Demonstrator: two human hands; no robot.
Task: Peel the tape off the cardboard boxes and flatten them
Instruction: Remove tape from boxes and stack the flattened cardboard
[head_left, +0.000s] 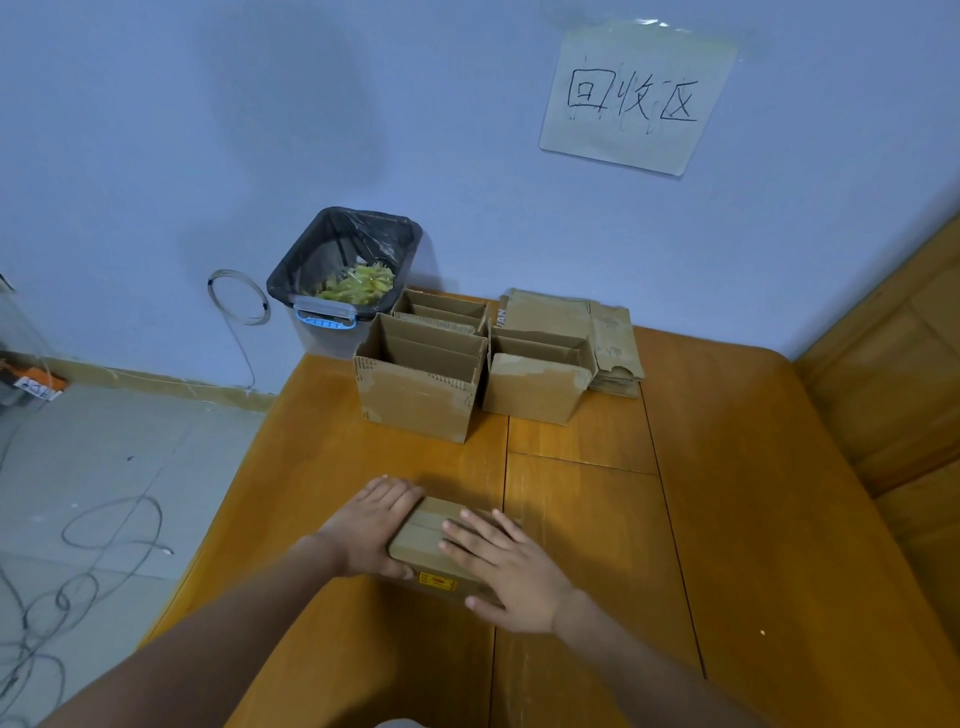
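In the head view, a small closed cardboard box is sitting on the wooden table near its left edge, toward the near end. The left hand is lying against the box's left side with fingers extended and flat, thumb at the near lower corner; nothing is being pinched. The right hand is resting palm-down on the box top, fingers straight and spread, covering the right half, so the right face is hidden. A strip of tape is running across the visible top; where it ends cannot be made out. A yellow label is showing on the near face, its print unreadable. At the far left corner, three open boxes are standing together, just beside a stack of flattened cardboard. Beyond the table's far edge, a lined bin is holding a yellowish tangle, hard to identify. A handwritten paper sign is hanging on the wall.
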